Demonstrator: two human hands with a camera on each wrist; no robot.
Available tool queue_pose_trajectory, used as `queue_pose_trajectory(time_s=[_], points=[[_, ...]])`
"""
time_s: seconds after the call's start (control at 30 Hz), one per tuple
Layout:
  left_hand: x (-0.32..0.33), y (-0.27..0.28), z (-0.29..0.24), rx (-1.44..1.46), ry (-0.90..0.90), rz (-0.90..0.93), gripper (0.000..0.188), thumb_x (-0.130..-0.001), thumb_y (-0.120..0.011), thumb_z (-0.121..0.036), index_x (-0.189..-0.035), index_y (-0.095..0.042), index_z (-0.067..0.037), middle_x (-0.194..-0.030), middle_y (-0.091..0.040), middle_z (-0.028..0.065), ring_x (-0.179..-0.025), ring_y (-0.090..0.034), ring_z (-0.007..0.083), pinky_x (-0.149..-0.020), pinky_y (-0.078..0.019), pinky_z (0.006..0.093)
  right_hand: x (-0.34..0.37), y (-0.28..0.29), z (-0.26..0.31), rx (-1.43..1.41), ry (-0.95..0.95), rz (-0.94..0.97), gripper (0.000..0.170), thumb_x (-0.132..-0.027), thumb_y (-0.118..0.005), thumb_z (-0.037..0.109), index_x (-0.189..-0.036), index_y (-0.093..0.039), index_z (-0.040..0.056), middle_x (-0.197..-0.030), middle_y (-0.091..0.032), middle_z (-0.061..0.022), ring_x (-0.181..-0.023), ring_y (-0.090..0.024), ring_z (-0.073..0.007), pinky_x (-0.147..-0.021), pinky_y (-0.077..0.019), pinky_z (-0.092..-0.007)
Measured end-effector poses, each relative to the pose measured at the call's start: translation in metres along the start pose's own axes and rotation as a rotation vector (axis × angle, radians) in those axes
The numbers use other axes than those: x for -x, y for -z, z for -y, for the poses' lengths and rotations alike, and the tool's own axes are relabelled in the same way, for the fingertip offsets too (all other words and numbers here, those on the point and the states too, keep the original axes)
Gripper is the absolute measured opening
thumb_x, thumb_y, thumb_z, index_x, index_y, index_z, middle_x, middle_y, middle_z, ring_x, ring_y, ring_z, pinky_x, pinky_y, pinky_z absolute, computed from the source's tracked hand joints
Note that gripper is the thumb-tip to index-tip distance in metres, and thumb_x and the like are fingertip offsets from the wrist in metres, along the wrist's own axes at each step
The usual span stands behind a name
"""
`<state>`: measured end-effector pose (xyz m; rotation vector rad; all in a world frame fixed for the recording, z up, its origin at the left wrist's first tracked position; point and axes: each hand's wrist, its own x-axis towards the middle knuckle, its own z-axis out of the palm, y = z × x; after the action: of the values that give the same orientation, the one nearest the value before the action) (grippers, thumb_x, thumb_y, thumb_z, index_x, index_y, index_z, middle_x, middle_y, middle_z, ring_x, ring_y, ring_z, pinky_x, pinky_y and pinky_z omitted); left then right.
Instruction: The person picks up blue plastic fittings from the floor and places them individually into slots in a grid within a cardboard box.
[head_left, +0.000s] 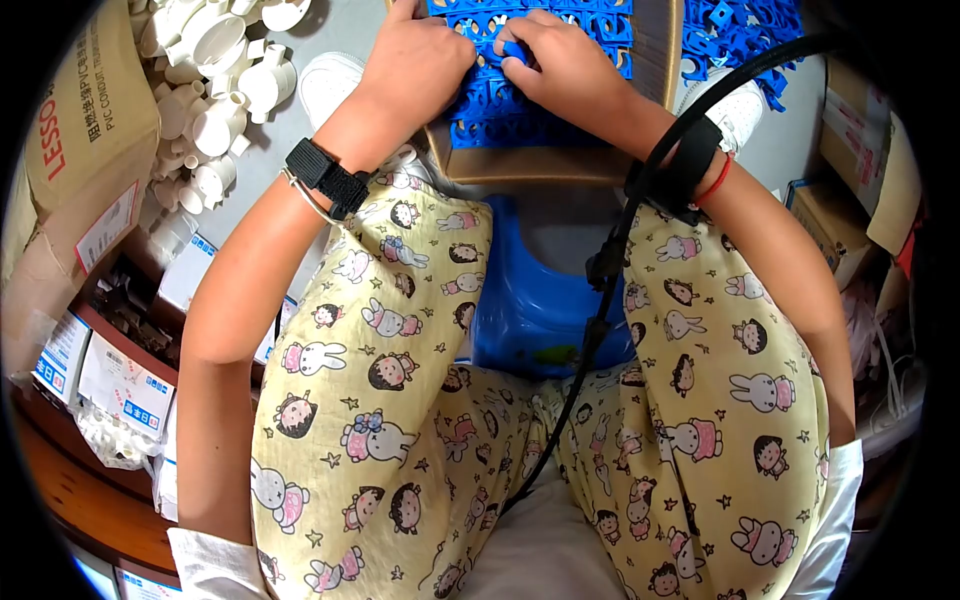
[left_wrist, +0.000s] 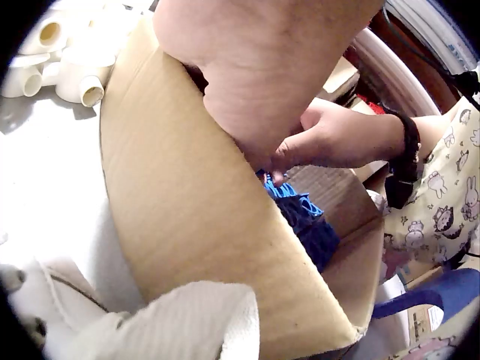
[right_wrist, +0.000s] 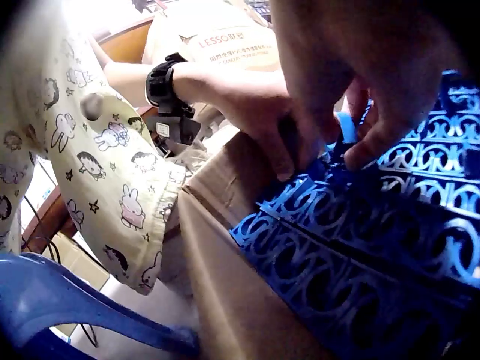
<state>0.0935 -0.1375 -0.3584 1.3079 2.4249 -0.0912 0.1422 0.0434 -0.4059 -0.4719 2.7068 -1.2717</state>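
Note:
Rows of blue plastic pipe clips [head_left: 510, 130] stand packed side by side in a cardboard box [head_left: 540, 165], and the same clips [right_wrist: 300, 262] fill the right wrist view. My right hand [head_left: 575, 65] pinches a blue clip [head_left: 513, 52] between thumb and fingers, just over the rows. Close beside it, my left hand [head_left: 420, 70] reaches over the box's left side, a fingertip [right_wrist: 282, 166] pointing down at the clips. The left wrist view shows the back of this hand [left_wrist: 255, 82], its fingers mostly hidden; I cannot tell if they grip a clip.
Loose blue clips [head_left: 735, 35] lie in a heap beyond the box on the right. White pipe fittings [head_left: 215, 110] are piled at the left, beside a LESSO carton [head_left: 85, 130]. A blue stool [head_left: 540, 310] stands between the legs. A black cable [head_left: 640, 190] crosses the right forearm.

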Motion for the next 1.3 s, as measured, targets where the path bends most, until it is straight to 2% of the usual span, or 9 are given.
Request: queue_pose_trajectory(time_s=[0.3, 0.53, 0.6, 0.73, 0.8, 0.83, 0.93, 1.17, 1.3], points=[[0.0, 0.0, 0.001, -0.013, -0.01, -0.012, 0.009, -0.068, -0.068, -0.018, -0.062, -0.062, -0.016, -0.065, -0.061, 0.002, -0.076, -0.06, 0.0199, -0.08, -0.0382, 0.0362, -0.001, 0.017, 0.002, -0.199, -0.038, 0.243, 0.015, -0.085, -0.052, 0.012, -0.097, -0.058, 0.0037, -0.07, -0.061, -0.0206, -0.068, -0.061, -0.0397, -0.064, -0.0488, -0.0474], [-0.001, 0.003, 0.0, -0.019, 0.008, 0.014, 0.007, -0.068, -0.07, -0.019, -0.063, -0.065, -0.017, -0.066, -0.062, 0.0027, -0.077, -0.061, 0.0195, -0.081, -0.0385, 0.0358, -0.007, 0.023, -0.003, -0.025, -0.083, 0.062, 0.018, -0.087, -0.054, 0.016, -0.098, -0.059, 0.0026, -0.069, -0.061, -0.0186, -0.066, -0.061, -0.038, -0.061, -0.0491, -0.0455], [0.001, 0.003, 0.0, -0.001, 0.004, 0.006, 0.007, -0.068, -0.07, -0.02, -0.064, -0.065, -0.017, -0.066, -0.062, 0.0029, -0.077, -0.061, 0.0197, -0.082, -0.0386, 0.0361, -0.008, 0.037, 0.01, -0.062, -0.039, 0.046, 0.012, -0.083, -0.05, 0.004, -0.087, -0.061, 0.0031, -0.083, -0.059, -0.0188, -0.083, -0.056, -0.0369, -0.076, -0.046, -0.0443], [0.002, 0.003, 0.001, 0.017, -0.008, -0.015, 0.007, -0.068, -0.071, -0.021, -0.065, -0.066, -0.016, -0.067, -0.063, 0.0028, -0.079, -0.061, 0.0198, -0.085, -0.0385, 0.0367, -0.009, 0.032, 0.02, -0.124, -0.023, -0.002, 0.011, -0.084, -0.051, 0.007, -0.088, -0.06, 0.0022, -0.084, -0.06, -0.0192, -0.082, -0.057, -0.0383, -0.077, -0.0458, -0.0451], [0.002, 0.002, 0.001, 0.008, -0.006, -0.009, 0.007, -0.068, -0.072, -0.021, -0.065, -0.066, -0.016, -0.067, -0.063, 0.0026, -0.08, -0.06, 0.0197, -0.086, -0.0384, 0.0368, -0.006, 0.01, 0.008, -0.134, 0.008, -0.054, 0.022, -0.084, -0.058, 0.018, -0.098, -0.063, 0.0023, -0.069, -0.062, -0.0167, -0.065, -0.062, -0.0357, -0.061, -0.0497, -0.0431], [0.002, 0.002, 0.001, 0.022, -0.007, -0.012, 0.007, -0.068, -0.071, -0.02, -0.065, -0.066, -0.016, -0.067, -0.063, 0.0023, -0.08, -0.06, 0.0196, -0.085, -0.0383, 0.0367, -0.004, 0.006, 0.005, -0.171, -0.116, 0.069, 0.024, -0.081, -0.061, 0.019, -0.099, -0.066, 0.0033, -0.07, -0.063, -0.015, -0.067, -0.063, -0.0337, -0.063, -0.0502, -0.0411], [0.003, 0.001, 0.002, 0.021, -0.017, -0.03, 0.006, -0.068, -0.07, -0.019, -0.065, -0.065, -0.017, -0.068, -0.063, 0.0017, -0.081, -0.06, 0.0194, -0.084, -0.0383, 0.0363, 0.0, 0.002, 0.007, -0.2, -0.284, 0.099, 0.022, -0.08, -0.061, 0.018, -0.096, -0.066, 0.004, -0.071, -0.063, -0.0143, -0.069, -0.063, -0.033, -0.065, -0.0504, -0.0408], [0.001, 0.001, 0.001, -0.005, -0.02, -0.02, 0.007, -0.069, -0.066, -0.017, -0.063, -0.063, -0.017, -0.071, -0.062, 0.0005, -0.082, -0.06, 0.0185, -0.081, -0.0382, 0.0356, -0.004, 0.002, 0.005, -0.131, -0.151, 0.09, 0.013, -0.08, -0.059, 0.014, -0.086, -0.064, 0.0033, -0.07, -0.063, -0.0155, -0.069, -0.063, -0.0348, -0.065, -0.0503, -0.043], [0.002, -0.002, 0.002, -0.015, -0.029, -0.073, 0.007, -0.069, -0.066, -0.018, -0.063, -0.063, -0.016, -0.074, -0.062, -0.0001, -0.082, -0.06, 0.0183, -0.081, -0.0382, 0.0353, -0.007, 0.004, 0.005, 0.064, -0.049, 0.221, 0.013, -0.081, -0.055, 0.013, -0.08, -0.065, 0.0041, -0.071, -0.063, -0.0175, -0.07, -0.063, -0.0362, -0.064, -0.0506, -0.0461]])
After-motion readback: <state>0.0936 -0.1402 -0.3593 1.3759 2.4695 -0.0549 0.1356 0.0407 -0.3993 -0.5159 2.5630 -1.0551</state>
